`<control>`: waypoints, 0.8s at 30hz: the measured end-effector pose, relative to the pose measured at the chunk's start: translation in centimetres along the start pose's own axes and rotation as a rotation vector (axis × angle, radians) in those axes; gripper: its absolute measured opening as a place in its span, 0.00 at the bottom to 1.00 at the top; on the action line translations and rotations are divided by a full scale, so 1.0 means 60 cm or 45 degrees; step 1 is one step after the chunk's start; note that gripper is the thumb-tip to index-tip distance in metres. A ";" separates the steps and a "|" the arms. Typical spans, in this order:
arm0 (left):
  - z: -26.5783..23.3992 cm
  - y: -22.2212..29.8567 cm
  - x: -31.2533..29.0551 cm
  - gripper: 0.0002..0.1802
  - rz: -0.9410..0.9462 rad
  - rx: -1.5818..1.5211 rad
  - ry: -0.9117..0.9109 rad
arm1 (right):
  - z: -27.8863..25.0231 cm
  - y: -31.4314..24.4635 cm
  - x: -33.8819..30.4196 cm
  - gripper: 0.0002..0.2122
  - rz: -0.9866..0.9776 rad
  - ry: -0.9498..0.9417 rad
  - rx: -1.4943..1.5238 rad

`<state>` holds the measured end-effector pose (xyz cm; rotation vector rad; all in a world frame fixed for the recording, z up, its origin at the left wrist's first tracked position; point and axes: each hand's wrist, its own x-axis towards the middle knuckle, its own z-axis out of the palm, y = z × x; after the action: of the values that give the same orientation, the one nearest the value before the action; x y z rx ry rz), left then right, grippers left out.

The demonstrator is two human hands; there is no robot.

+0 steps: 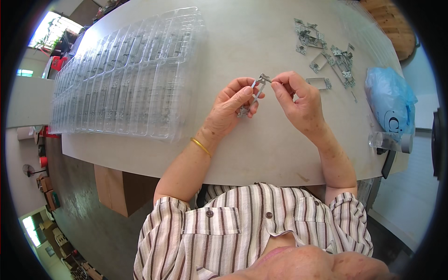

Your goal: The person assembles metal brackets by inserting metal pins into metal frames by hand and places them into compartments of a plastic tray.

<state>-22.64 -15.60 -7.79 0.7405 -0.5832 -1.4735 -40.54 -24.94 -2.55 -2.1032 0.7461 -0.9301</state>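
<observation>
Above the middle of the table, my left hand (234,103) is closed on a small metal bracket frame (257,93), its narrow bars showing between thumb and fingers. My right hand (298,99) pinches at the upper end of that same frame; whether a separate small part sits in its fingertips is too small to make out. Several similar metal bracket frames (318,84) lie loose beyond my right hand, some bunched in a tangled heap (344,65).
A clear plastic compartment tray (154,136), apparently stacked, with metal parts in its slots, covers the table's (247,158) left side. At the right edge are a blue plastic bag (389,100) and a clear bottle (385,141) on its side. Under the table stands a cardboard box (109,186).
</observation>
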 end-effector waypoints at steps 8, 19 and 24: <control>-0.002 -0.001 -0.002 0.15 0.008 0.099 0.031 | -0.004 -0.001 -0.007 0.02 0.005 0.011 -0.019; 0.000 -0.003 -0.001 0.14 -0.023 0.165 0.022 | -0.012 -0.004 -0.014 0.02 0.010 0.010 -0.025; 0.000 -0.003 0.000 0.13 -0.027 0.185 0.013 | -0.014 -0.006 -0.018 0.02 0.064 -0.003 -0.015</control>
<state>-22.77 -15.59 -7.95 0.8686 -0.6819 -1.4568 -41.77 -24.26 -2.28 -2.0855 0.8010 -0.8984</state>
